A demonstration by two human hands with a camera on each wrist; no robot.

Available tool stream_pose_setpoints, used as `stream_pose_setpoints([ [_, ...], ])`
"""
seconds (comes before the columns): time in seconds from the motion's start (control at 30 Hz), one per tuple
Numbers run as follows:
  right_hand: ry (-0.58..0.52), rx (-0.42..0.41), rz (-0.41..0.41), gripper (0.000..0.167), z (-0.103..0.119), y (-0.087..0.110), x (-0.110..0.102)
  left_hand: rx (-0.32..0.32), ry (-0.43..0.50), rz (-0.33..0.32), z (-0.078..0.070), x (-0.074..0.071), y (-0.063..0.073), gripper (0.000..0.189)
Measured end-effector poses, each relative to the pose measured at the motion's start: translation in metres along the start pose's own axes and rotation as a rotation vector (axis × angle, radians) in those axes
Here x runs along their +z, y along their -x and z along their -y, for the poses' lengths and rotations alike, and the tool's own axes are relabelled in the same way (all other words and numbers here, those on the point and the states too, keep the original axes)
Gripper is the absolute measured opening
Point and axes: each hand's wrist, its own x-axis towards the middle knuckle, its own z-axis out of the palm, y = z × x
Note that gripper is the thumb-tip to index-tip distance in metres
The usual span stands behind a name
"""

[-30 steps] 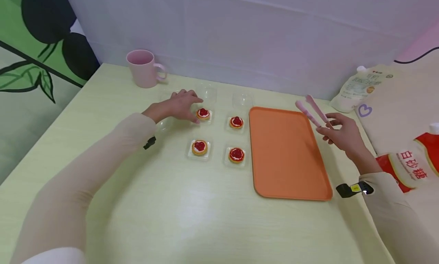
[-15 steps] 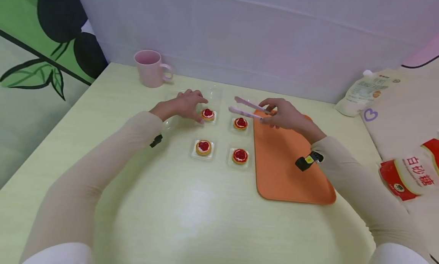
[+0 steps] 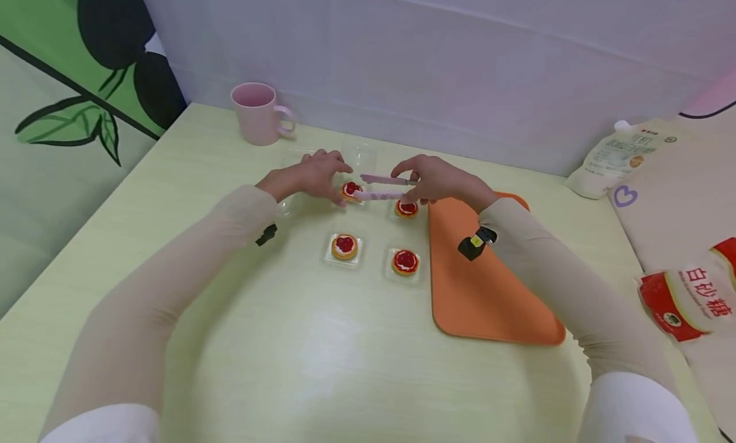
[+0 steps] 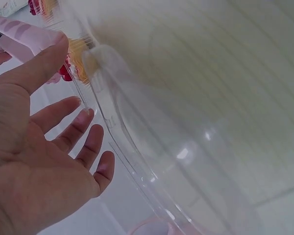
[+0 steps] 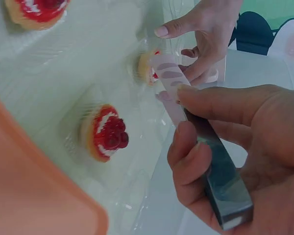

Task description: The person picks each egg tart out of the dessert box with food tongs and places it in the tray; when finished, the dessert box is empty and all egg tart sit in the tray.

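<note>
My left hand stays at the back left tart's clear plastic box, thumb and fingers spread apart. In the left wrist view its fingertips are right at the box's edge. My right hand holds tongs with a metal handle and pale pink arms, pinched between thumb and fingers. The tong tips are apart and overlap the back left berry tart. Below the right hand sits the back right tart, partly hidden in the head view. Nearer me are two more tarts, one left and one right, each in an open box.
An orange tray lies under my right forearm. A pink mug stands at the back left. On the right are a white spout pouch and a red-and-white sugar bag. A wall closes off the table's back.
My right hand has swung left with the tongs, from beyond the tray's right edge to over the back left tart. The left hand has kept its place; the head view has shifted slightly.
</note>
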Motion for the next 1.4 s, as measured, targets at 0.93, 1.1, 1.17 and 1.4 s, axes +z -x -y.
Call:
stream_pose_setpoints([
  [0.93,-0.319,-0.120,-0.327,0.026,0.033,-0.016,-0.014,-0.015,0.026,0.005,-0.002,-0.002,0.000,0.076],
  [1.1,-0.584,-0.218,-0.467,0.031,0.024,-0.027,0.004,-0.016,0.017,-0.006,-0.001,-0.002,0.000,0.074],
  [1.17,-0.666,-0.258,-0.504,0.033,0.023,-0.032,0.011,-0.011,0.012,-0.011,0.000,-0.002,0.000,0.073],
  [1.4,-0.716,-0.252,-0.480,0.028,0.032,-0.043,0.025,-0.004,0.007,-0.014,0.002,-0.001,-0.002,0.071],
])
